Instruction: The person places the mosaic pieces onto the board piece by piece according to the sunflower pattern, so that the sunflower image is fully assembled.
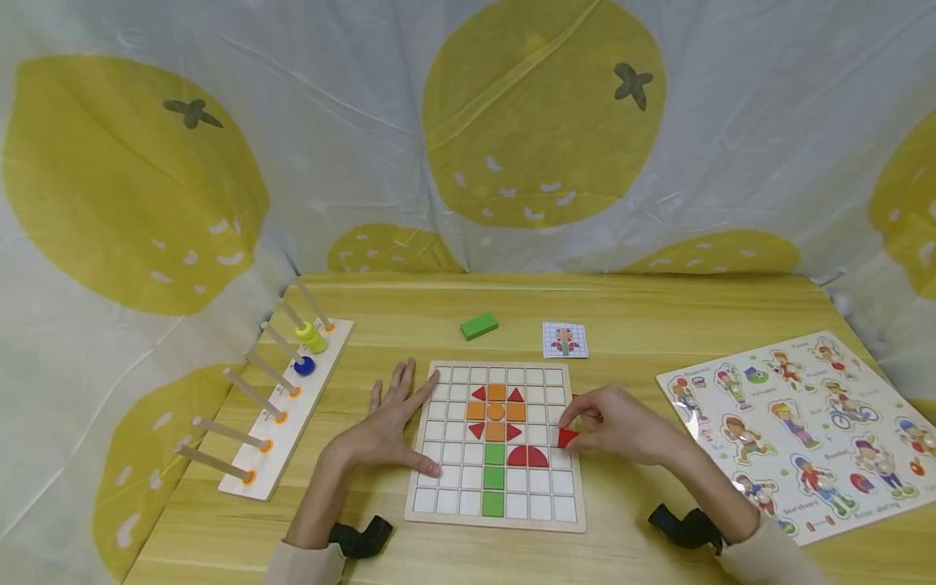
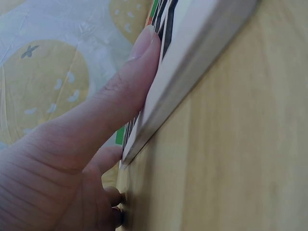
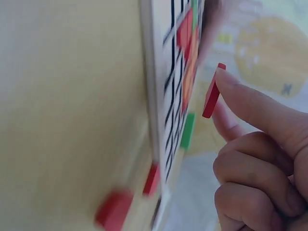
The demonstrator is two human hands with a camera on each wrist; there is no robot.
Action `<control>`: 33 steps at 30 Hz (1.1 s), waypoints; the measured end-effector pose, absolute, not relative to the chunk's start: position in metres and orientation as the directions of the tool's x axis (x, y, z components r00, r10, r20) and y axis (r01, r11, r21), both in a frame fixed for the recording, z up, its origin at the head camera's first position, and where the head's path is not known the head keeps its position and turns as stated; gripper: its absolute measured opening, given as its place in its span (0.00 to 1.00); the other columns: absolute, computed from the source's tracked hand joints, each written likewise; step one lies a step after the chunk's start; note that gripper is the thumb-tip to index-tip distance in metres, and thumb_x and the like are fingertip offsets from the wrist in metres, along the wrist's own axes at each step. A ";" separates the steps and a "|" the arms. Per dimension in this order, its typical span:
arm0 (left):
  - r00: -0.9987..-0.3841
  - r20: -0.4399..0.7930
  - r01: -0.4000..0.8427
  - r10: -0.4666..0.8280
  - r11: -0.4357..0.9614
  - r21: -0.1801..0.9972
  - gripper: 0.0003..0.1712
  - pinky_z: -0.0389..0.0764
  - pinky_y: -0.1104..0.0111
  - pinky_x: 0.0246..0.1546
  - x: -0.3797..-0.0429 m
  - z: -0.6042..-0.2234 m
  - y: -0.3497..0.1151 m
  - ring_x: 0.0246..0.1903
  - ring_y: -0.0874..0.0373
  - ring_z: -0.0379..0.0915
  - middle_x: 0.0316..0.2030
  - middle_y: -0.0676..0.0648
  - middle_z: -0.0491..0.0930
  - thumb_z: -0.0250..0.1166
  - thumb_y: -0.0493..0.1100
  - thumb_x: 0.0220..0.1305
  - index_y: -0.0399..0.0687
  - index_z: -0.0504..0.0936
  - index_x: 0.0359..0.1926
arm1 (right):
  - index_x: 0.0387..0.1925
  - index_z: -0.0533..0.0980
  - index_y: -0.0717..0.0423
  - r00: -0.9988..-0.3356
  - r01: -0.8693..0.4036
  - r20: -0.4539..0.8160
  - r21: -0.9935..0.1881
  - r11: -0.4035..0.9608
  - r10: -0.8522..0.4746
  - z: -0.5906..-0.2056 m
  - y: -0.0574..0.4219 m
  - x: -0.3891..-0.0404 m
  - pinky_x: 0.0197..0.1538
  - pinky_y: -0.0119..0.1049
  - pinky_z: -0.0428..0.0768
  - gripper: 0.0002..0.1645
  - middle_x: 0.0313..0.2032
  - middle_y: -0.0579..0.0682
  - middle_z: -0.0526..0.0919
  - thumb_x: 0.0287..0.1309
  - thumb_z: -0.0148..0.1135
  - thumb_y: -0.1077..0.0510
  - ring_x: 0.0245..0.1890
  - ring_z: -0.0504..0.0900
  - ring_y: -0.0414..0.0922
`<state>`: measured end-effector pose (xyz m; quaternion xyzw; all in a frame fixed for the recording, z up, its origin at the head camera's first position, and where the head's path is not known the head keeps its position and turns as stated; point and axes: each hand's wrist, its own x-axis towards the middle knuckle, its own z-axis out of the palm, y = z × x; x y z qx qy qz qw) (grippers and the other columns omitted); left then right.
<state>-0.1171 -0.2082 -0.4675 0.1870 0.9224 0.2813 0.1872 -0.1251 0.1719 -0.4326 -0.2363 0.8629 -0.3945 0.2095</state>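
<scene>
A white gridded wooden board lies in the middle of the table. On it, orange tiles and small red triangles form a cluster above a column of green squares. Two red quarter-round tiles sit right of the column. With fingers spread, my left hand rests on the board's left side, its thumb on the border. Above the board's right edge, my right hand pinches a red tile between thumb and index finger, the other fingers curled.
Two red pieces lie by the board's right side. Behind it are a green block and a pattern card. A pegged stacking rack stands left; a sports picture puzzle board lies right. A lemon-print cloth hangs behind the table.
</scene>
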 end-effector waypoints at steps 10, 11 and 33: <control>-0.854 -0.238 0.252 0.463 0.768 0.589 0.79 0.19 0.32 0.74 -0.117 -0.467 -0.206 0.81 0.35 0.12 0.81 0.33 0.18 0.84 0.65 0.42 0.52 0.42 0.84 | 0.35 0.86 0.52 -0.724 -0.279 -0.225 -0.769 0.575 -0.652 -0.437 0.114 -0.099 0.26 0.25 0.58 0.09 0.15 0.40 0.64 0.52 0.79 0.62 0.18 0.59 0.35; -0.854 -0.238 0.251 0.463 0.768 0.590 0.79 0.19 0.32 0.74 -0.117 -0.467 -0.207 0.81 0.35 0.12 0.81 0.33 0.18 0.84 0.64 0.42 0.51 0.42 0.84 | 0.34 0.86 0.52 -0.724 -0.278 -0.230 -0.766 0.580 -0.650 -0.438 0.112 -0.098 0.26 0.25 0.59 0.09 0.15 0.40 0.65 0.51 0.79 0.63 0.17 0.59 0.35; -0.860 -0.238 0.240 0.451 0.770 0.591 0.79 0.19 0.33 0.75 -0.116 -0.467 -0.208 0.81 0.36 0.12 0.81 0.34 0.18 0.84 0.65 0.42 0.53 0.42 0.84 | 0.31 0.89 0.49 -0.763 -0.337 -0.153 -0.734 0.589 -0.628 -0.447 0.101 -0.098 0.24 0.25 0.59 0.06 0.16 0.38 0.69 0.50 0.82 0.58 0.20 0.64 0.33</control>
